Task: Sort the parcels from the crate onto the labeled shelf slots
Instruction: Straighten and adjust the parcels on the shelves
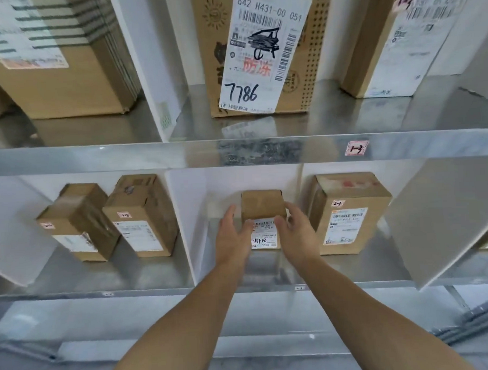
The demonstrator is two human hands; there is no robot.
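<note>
on the top shelf, far left, sits a big brown box [56,67], then a tall box [259,52] with a white label that says 7786, then another box [393,44] off to the right. the shiny shelf edge [180,155] runs under them, with a little pink tag [357,147] stuck on it. on the lower shelf, two brown boxes stand side by side at the left, a leaning box [79,222] and a taller box [143,217]. a white divider [183,224] comes next. right of it is the small box [262,209] - it stands on the metal in the middle slot, white label facing me. my left hand [232,238] holds its left side, fingers lying along the side and thumb pressed on the front. my right hand [298,235] grips its right side, fingers bent round the corner, thumb on the label. just beside my right hand stands a labeled box [347,214], close but not touching the small box. a grey divider [434,218] leans at the far right.
</note>
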